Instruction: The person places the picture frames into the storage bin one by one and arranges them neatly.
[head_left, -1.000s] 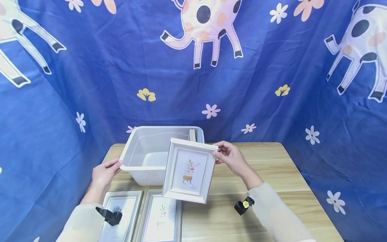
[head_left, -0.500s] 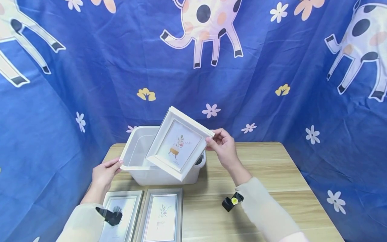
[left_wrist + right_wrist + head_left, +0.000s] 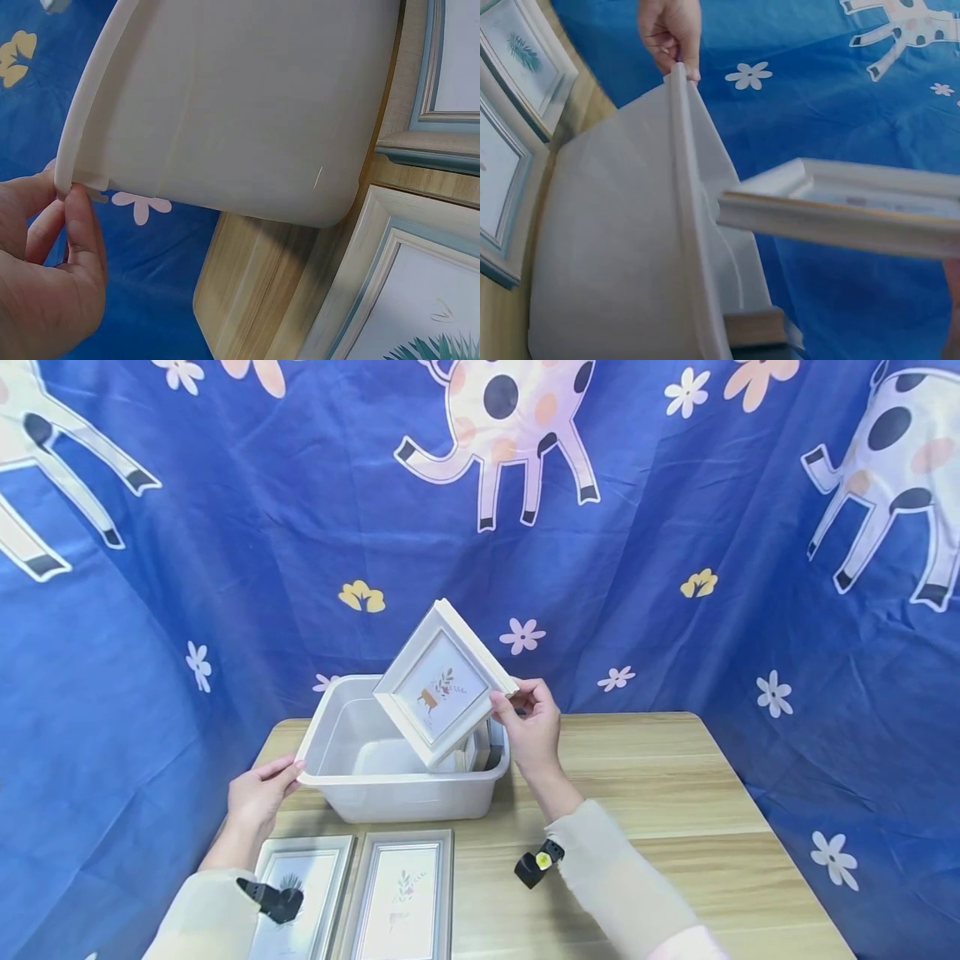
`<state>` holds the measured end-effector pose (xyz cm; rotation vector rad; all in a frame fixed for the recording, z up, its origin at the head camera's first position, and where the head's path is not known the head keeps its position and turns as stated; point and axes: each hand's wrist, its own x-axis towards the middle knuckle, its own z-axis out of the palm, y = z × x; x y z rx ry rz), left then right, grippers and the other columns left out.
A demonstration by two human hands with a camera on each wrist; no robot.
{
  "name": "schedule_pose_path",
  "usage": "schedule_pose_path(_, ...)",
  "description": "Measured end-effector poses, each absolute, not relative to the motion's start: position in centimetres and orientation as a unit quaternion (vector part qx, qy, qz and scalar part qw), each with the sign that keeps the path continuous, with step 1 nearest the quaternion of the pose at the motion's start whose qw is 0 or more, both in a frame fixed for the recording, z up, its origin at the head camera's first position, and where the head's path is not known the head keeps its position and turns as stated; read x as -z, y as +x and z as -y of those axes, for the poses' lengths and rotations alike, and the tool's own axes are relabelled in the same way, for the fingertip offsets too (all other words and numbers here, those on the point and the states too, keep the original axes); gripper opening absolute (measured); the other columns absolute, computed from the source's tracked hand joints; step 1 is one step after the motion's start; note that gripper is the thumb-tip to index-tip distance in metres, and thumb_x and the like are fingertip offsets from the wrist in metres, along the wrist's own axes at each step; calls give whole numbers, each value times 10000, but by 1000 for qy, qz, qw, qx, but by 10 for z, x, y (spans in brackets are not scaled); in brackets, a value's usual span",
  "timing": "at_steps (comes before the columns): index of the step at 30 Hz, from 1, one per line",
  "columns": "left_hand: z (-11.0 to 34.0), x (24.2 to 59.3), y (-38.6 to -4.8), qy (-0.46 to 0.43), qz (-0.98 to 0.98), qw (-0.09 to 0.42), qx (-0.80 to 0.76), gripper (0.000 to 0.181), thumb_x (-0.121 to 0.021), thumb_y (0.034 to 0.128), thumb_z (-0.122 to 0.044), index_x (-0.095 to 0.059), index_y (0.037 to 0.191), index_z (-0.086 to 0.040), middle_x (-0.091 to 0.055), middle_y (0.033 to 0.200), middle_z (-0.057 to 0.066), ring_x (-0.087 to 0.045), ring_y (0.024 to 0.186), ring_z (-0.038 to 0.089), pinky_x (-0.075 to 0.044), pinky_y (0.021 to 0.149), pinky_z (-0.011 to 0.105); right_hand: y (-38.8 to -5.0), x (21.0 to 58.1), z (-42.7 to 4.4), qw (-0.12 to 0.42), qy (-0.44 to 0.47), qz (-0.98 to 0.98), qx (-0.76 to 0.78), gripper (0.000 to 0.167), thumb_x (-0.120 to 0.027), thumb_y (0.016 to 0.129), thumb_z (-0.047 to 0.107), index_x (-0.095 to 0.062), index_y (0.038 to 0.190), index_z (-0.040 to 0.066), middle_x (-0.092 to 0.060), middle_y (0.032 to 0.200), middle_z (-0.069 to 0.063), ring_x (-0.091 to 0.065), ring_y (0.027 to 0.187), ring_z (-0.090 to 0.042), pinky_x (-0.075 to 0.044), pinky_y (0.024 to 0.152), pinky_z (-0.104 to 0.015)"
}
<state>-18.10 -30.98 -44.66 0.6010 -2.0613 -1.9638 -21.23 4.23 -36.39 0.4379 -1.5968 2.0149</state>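
My right hand (image 3: 531, 722) pinches the right corner of a white picture frame (image 3: 442, 687), thumb in front. The frame is tilted like a diamond above the white plastic bin (image 3: 405, 789), its picture showing a plant in an orange stand. My left hand (image 3: 258, 792) grips the bin's left rim between thumb and fingers, plain in the left wrist view, where the rim (image 3: 97, 82) rises from the hand (image 3: 60, 262). Inside the bin's right end stand other frames (image 3: 480, 747), partly hidden by the held frame. In the right wrist view the held frame (image 3: 840, 225) hangs over the bin's opening.
Two picture frames lie face up on the wooden table (image 3: 645, 835) before the bin: one with a dark leaf print (image 3: 300, 877), half behind the left wrist, and one with a flower print (image 3: 401, 897). Blue patterned cloth (image 3: 450, 568) hangs round the table's back and sides.
My right hand has carried the frame up and left, from in front of the bin to above it, turning it from nearly upright to diagonal. The left hand has stayed on the rim.
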Motion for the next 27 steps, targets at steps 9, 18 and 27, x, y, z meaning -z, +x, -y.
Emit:
schedule_pose_path(9, 316, 454, -186, 211, 701, 121, 671, 520, -724, 845, -55, -492, 1253, 167, -604, 744, -180, -606, 697, -42, -545, 686, 131, -208, 381, -13, 329, 104, 656, -671, 239, -750, 792, -22, -567, 926, -97, -631, 844, -200, -592, 726, -228, -529, 603, -211)
schedule_pose_path(18, 313, 449, -185, 208, 700, 120, 673, 492, -701, 856, -29, -488, 1257, 160, -601, 739, -182, -600, 699, -42, -544, 680, 127, -211, 417, 8, 331, 59, 667, -665, 268, -802, 776, 103, -604, 916, -12, -657, 799, -118, -621, 704, -212, -578, 568, -263)
schedule_pose_path(27, 311, 446, -186, 211, 688, 120, 684, 386, -697, 851, -8, -573, 1197, 113, -612, 724, -182, -607, 689, -34, -543, 678, 126, -212, 446, 21, 345, 36, 704, -619, 271, -817, 764, 184, -604, 864, 50, -650, 831, -45, -633, 687, -159, -566, 601, -283)
